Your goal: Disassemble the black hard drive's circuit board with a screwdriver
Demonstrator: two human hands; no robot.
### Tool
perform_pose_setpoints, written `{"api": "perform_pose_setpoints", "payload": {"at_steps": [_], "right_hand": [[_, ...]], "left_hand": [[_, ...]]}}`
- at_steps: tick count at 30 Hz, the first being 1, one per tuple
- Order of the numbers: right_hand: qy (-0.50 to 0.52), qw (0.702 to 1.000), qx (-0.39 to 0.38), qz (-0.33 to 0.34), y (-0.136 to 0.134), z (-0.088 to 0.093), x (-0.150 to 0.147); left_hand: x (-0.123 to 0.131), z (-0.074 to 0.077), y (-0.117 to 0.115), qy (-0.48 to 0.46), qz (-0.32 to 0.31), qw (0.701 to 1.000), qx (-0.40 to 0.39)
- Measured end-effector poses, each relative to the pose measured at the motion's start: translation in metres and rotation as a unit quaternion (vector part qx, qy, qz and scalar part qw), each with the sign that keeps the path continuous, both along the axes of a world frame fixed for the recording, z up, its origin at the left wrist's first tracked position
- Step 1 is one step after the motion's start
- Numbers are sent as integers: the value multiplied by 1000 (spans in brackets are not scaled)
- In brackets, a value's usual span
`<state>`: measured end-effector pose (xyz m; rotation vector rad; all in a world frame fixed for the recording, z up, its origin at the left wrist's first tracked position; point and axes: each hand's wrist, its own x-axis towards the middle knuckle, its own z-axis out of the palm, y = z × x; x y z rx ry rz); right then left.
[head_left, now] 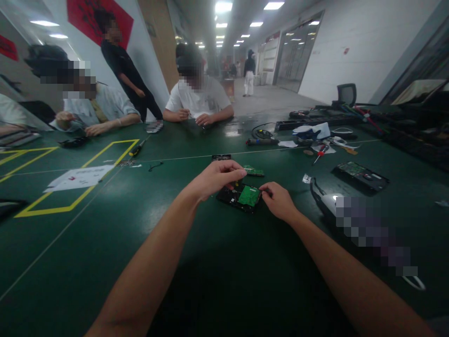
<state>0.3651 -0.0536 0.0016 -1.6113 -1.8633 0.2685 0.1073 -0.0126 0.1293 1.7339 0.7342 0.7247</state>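
Note:
A black hard drive with a green circuit board on its upper face lies on the table in front of me. My left hand is over its left part, thumb and fingers drawn together. Small yellow and dark bits show at those fingertips, but I cannot make out what they belong to. My right hand is closed, with its fingertips at the drive's right edge. Just behind the drive lies a loose green circuit board. Another dark drive is partly hidden behind my left hand.
On the right lie another hard drive, a red screwdriver and a long object with a blurred-out surface. A yellow-black screwdriver and a paper sheet are on the left. Across the green table sit co-workers.

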Motion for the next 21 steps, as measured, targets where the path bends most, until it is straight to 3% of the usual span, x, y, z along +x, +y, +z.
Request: {"api": "perform_pose_setpoints", "payload": {"at_steps": [4,10,18,21], "right_hand": [[0,1000,-11,-4,0,0,0],[-3,1000,-9,-5,-1,1,-1],[6,1000,-17,-4,-1,1,0],[2,1000,-15,-3,-1,0,1]], "left_hand": [[2,-3,-1,1,5,1000,-20],[9,-6,-5,-54,-51,996,-55],[6,-6,1,-110,-7,984,-138],[4,-3,1,-97,-13,987,-126]]}}
